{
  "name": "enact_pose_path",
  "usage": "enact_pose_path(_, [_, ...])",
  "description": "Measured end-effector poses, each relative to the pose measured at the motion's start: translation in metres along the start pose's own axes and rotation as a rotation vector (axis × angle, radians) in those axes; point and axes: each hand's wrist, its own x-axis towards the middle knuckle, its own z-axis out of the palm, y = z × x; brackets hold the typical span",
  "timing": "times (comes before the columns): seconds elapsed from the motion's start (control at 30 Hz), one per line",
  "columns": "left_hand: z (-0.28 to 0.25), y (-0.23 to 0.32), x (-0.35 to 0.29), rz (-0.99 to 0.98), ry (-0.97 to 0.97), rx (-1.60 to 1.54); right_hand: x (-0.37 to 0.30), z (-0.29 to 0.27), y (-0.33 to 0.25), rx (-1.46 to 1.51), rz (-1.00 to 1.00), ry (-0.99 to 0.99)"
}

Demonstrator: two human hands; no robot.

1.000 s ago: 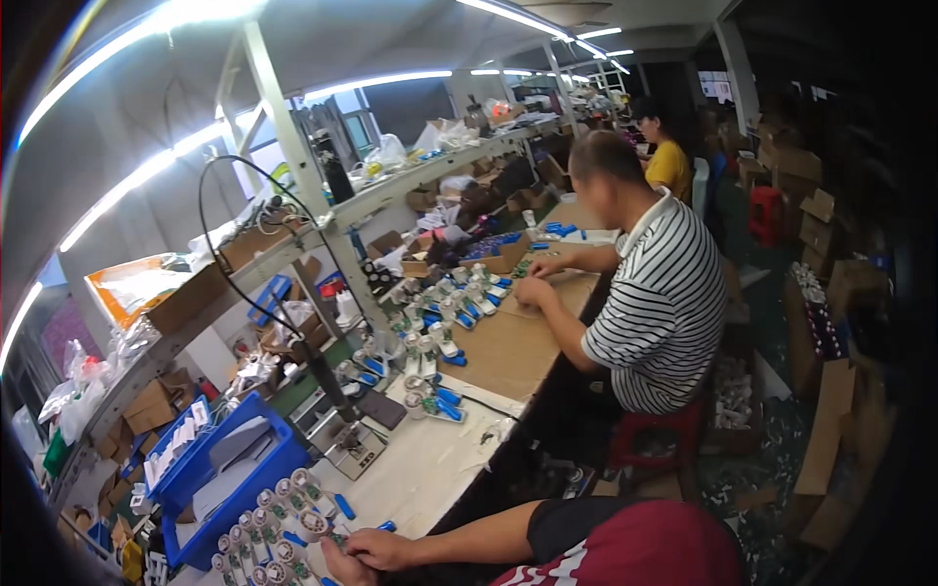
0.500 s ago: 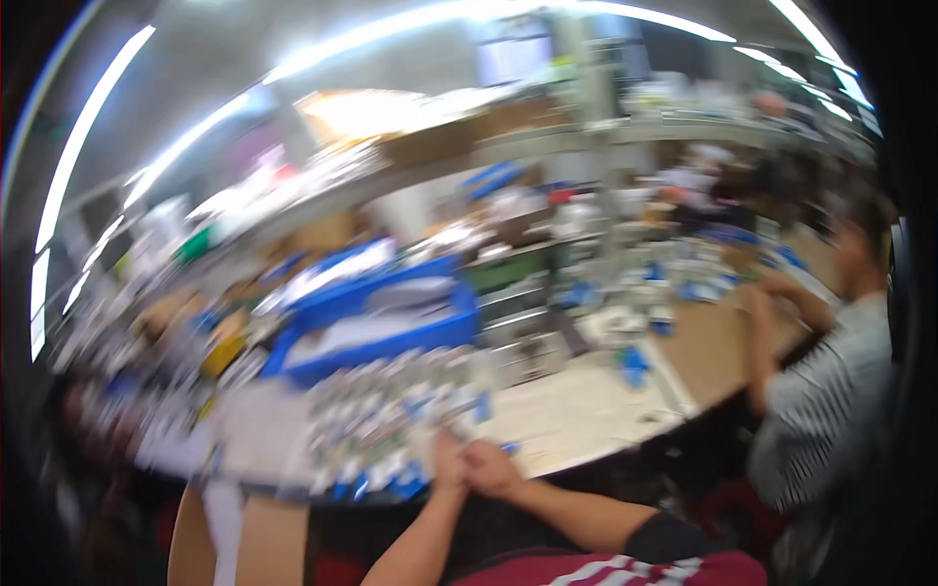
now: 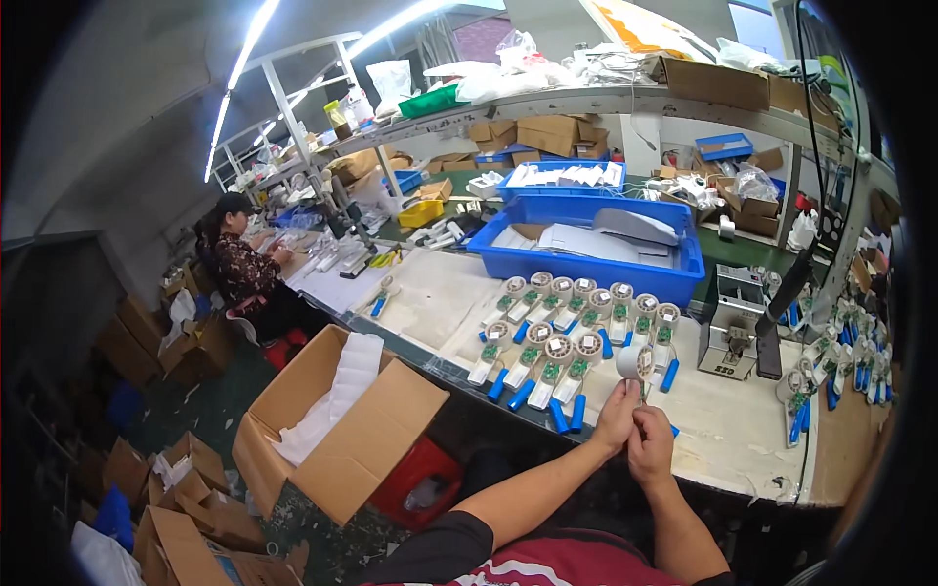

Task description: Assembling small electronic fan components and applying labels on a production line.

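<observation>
My left hand (image 3: pixel 616 416) is closed around the lower end of a small white round-headed device (image 3: pixel 635 362), with a bit of green circuit board showing just above the fingers. Pressed against it, my right hand (image 3: pixel 652 441) has its fingers curled in; what they pinch is hidden. Both hands are at the front edge of the workbench (image 3: pixel 718 430). Beyond and left of them stand rows of similar devices (image 3: pixel 557 349), each with a round head, a green board and a blue cylinder (image 3: pixel 520 395) attached.
Behind the rows sits a blue bin (image 3: pixel 586 264) of white sheets. A grey metal fixture (image 3: pixel 731 317) stands at right, before more devices (image 3: pixel 860 356). An open carton (image 3: pixel 371 439) is at lower left, near a red stool (image 3: pixel 420 483). A co-worker (image 3: pixel 244 259) sits far left.
My view has swung left and steadied from a blur; the person at right is out of view, and the carton and a co-worker at left show. My hands stay together.
</observation>
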Motion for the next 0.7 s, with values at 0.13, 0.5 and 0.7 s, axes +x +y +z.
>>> enact_pose_path(0.13, [0.008, 0.009, -0.006, -0.033, -0.011, 0.013, -0.003, -0.006, 0.002, -0.022, 0.043, -0.027])
enact_pose_path(0.5, [0.011, 0.014, -0.008, -0.100, -0.024, -0.029, -0.003, -0.010, -0.001, 0.023, 0.096, -0.057])
enact_pose_path(0.7, [0.007, 0.012, -0.007, -0.085, 0.005, -0.015, 0.001, -0.009, -0.008, 0.027, 0.123, -0.092])
